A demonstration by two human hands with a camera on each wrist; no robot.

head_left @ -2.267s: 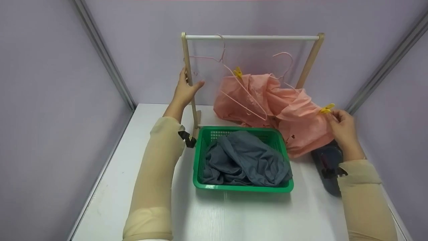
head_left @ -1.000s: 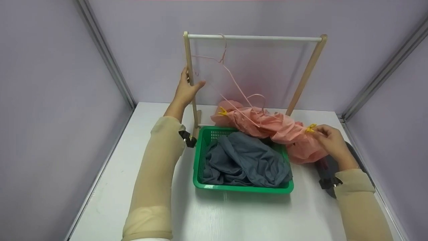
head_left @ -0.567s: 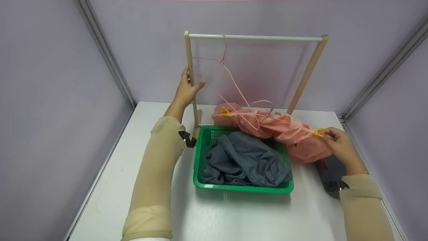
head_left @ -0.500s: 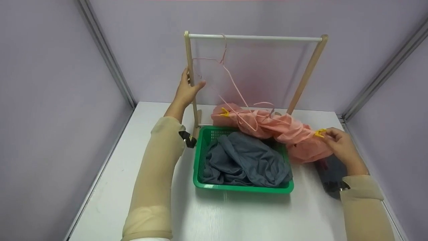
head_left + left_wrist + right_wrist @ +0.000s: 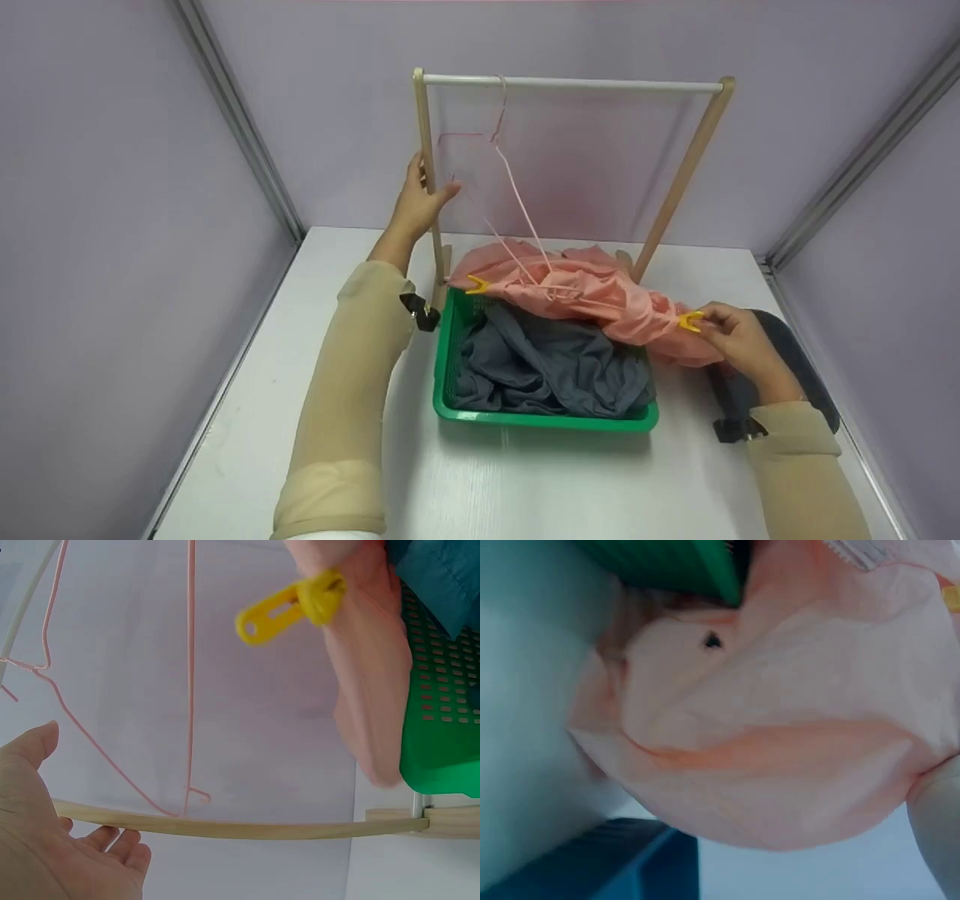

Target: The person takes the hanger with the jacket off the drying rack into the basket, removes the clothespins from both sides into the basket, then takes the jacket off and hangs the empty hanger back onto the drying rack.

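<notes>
My left hand (image 5: 418, 199) grips the left wooden post (image 5: 427, 172) of a small clothes rack; the left wrist view shows the post (image 5: 225, 828) lying between thumb and fingers of that hand (image 5: 52, 840). My right hand (image 5: 731, 341) pinches a yellow clip (image 5: 690, 321) fixed to a crumpled pink garment (image 5: 600, 296). The garment drapes over the back of a green basket (image 5: 540, 420) and fills the right wrist view (image 5: 780, 735). A second yellow clip (image 5: 476, 283) sits on its left end (image 5: 296, 604). A pink wire hanger (image 5: 555, 289) lies tangled in it.
A grey-blue garment (image 5: 547, 360) fills the basket. Another pink wire hanger (image 5: 499, 142) hangs from the white rail (image 5: 570, 82). A dark flat object (image 5: 799, 367) lies on the white table (image 5: 525, 480) under my right wrist. Purple walls close in on three sides.
The pink garment and its hanger have come down from rail height onto the basket's back edge. My right hand moved down and toward me with the clip. The left hand stayed put.
</notes>
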